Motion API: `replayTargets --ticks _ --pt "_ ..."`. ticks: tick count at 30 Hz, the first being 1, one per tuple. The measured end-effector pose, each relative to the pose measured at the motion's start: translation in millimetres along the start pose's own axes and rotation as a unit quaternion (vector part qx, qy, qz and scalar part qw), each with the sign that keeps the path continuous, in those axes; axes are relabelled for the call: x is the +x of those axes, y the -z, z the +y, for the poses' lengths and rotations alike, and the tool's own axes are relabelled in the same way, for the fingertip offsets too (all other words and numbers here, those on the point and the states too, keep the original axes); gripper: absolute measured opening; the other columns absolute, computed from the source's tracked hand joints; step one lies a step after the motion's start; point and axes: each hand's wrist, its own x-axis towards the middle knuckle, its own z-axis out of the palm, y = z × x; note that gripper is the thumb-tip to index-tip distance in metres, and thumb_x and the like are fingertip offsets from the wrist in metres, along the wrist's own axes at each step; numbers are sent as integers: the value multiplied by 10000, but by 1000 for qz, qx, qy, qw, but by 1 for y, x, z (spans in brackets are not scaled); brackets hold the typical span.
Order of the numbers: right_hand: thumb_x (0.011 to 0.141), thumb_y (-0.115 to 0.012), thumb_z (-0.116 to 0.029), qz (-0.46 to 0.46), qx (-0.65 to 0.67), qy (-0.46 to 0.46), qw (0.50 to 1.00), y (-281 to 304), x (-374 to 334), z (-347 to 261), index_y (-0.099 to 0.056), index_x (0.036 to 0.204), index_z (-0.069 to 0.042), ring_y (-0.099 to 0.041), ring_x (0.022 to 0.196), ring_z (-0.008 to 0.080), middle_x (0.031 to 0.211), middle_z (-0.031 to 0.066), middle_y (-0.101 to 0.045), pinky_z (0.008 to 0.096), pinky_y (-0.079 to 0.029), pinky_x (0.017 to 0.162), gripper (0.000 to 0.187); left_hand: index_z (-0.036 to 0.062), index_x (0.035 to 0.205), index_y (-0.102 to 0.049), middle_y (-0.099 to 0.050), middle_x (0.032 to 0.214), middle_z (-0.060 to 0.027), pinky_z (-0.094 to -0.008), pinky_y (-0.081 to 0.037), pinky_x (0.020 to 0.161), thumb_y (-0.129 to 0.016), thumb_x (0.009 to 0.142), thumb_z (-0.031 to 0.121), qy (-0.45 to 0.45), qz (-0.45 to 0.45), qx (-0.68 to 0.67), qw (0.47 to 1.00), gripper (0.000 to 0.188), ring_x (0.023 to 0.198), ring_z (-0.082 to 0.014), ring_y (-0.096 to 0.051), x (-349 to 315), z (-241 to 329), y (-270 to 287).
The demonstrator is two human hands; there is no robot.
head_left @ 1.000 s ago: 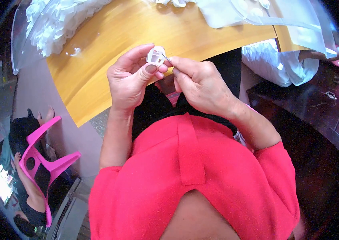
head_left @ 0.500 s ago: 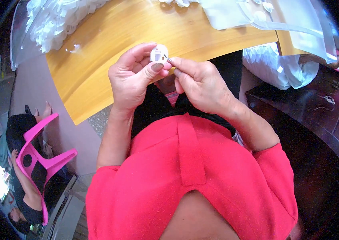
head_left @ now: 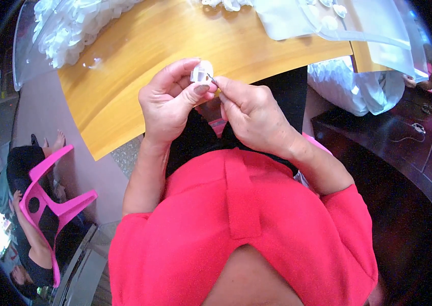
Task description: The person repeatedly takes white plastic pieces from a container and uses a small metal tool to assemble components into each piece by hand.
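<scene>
Between the fingertips of my left hand (head_left: 167,104) is a small white plastic piece (head_left: 204,67), rounded at the top with an opening in its side. My right hand (head_left: 254,104) is closed in a pinch on a thin dark tool (head_left: 212,78) with a narrow tip. That tip meets the lower right side of the white piece; whether it goes inside is too small to tell. Both hands are held close together above the near edge of the wooden table (head_left: 139,66).
White plastic pieces (head_left: 68,33) are heaped in a clear tray at the far left, and another pile (head_left: 228,4) lies at the top middle. Clear plastic sheeting (head_left: 287,23) covers the table's right end. White sacks (head_left: 358,92) stand below it. A person sits in a pink chair (head_left: 40,196) at left.
The white piece has turned a little in my left fingers, so its opening shows differently. My right hand has shifted slightly with the tool still at the piece.
</scene>
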Motion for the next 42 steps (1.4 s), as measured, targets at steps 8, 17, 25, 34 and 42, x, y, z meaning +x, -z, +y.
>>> replayTargets --ticks 8,17,25,34,42 --pt "810 -483 22 17 -72 84 994 -8 -3 11 -498 922 15 -596 650 404 688 230 -576 466 -485 555 112 -60 1145 -536 -647 941 -134 -267 -540 733 -646 801 -64 -15 4 38 999 360 813 -168 -643 -2 1 -3" --pt "779 -529 -44 20 -238 151 959 -8 -7 13 -499 943 20 -595 545 299 673 148 -575 390 -497 479 178 -63 1131 -547 -641 932 -108 -259 -536 721 -633 805 -79 -44 2 66 997 338 811 -142 -624 -4 -1 -6" --pt "852 -486 -156 -40 -492 150 857 1 -5 -3 -537 907 2 -605 506 199 627 99 -574 317 -486 409 175 -66 1069 -587 -628 939 -106 -245 -535 668 -606 784 -130 -61 6 128 990 293 790 -139 -622 -4 -5 -6" --pt "814 -520 -128 -113 -531 104 833 11 -4 -23 -545 977 27 -625 531 219 637 111 -583 319 -496 435 227 -56 1071 -603 -630 977 -124 -267 -529 708 -620 776 -114 -119 -26 296 947 301 822 -160 -626 -4 -3 -8" --pt "755 -551 -18 -86 -322 91 938 23 -6 -9 -522 1017 6 -612 605 337 690 171 -590 391 -501 525 265 -57 1142 -540 -641 927 -126 -227 -521 652 -565 884 10 23 -38 34 998 268 744 -143 -628 0 1 3"
